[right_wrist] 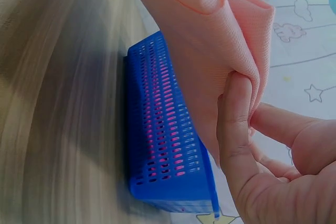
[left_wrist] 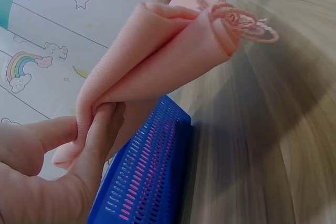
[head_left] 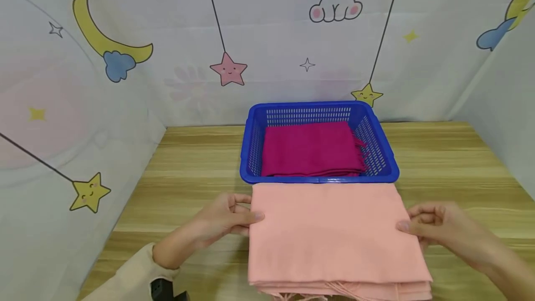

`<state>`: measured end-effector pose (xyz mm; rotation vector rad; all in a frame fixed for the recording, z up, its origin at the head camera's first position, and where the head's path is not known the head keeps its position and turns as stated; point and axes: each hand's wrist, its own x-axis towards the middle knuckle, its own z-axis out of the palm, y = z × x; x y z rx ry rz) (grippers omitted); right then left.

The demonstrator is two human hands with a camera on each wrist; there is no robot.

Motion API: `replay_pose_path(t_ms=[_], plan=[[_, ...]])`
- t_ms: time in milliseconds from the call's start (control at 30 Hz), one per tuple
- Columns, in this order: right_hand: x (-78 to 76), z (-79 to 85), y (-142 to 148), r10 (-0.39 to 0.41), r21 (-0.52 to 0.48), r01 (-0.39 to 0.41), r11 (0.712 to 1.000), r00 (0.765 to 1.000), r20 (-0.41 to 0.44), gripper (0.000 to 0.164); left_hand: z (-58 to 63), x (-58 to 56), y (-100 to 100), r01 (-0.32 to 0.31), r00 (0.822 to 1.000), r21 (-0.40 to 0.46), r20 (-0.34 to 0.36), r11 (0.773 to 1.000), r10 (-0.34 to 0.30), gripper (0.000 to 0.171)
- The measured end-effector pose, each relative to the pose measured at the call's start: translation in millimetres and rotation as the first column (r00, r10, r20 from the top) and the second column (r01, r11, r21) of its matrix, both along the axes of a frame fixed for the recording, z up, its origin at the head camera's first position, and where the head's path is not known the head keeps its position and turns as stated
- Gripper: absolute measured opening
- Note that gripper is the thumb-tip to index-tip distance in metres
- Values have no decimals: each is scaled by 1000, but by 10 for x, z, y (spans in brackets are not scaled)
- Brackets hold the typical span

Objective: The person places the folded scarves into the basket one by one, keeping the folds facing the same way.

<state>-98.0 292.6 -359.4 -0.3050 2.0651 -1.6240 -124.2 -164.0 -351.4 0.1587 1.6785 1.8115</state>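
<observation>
A folded pink scarf (head_left: 334, 231) with fringe along its near edge is held up off the table in front of the basket. My left hand (head_left: 227, 217) pinches its left side, thumb on top and fingers beneath. On the opposite side my right hand (head_left: 443, 226) pinches the scarf the same way. Both wrist views show the scarf's folded layers (left_wrist: 157, 61) hanging above the wood, gripped between thumb and fingers. Beyond it stands a blue plastic basket (head_left: 319, 179), and inside lies a folded magenta scarf (head_left: 311, 150) with its fringe toward the right.
The wood-grain table (head_left: 192, 161) runs back to a white cloth backdrop (head_left: 267, 22) printed with stars, moons and a bear. Similar cloth walls close off the left and right sides. The basket's slotted sides (right_wrist: 163, 124) rise above the tabletop.
</observation>
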Motion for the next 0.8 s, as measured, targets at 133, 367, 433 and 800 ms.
replay_pose_path(t_ms=[133,367,433,800], plan=[[-75,78,-18,-6,32,6,999,1000,4,17,43,-47,-25,8,1000,12,-21,1000,-8,41],[-214,187,-67,-31,52,30,998,999,22,19,141,-142,-52,-17,999,-4,-43,1000,17,43],[-254,215,-79,-33,54,33,998,999,13,18,172,-176,-57,-20,998,-9,-56,1000,19,43],[-494,290,-122,-16,23,15,1000,999,45,8,279,-308,-87,-14,995,-33,-102,999,11,42]])
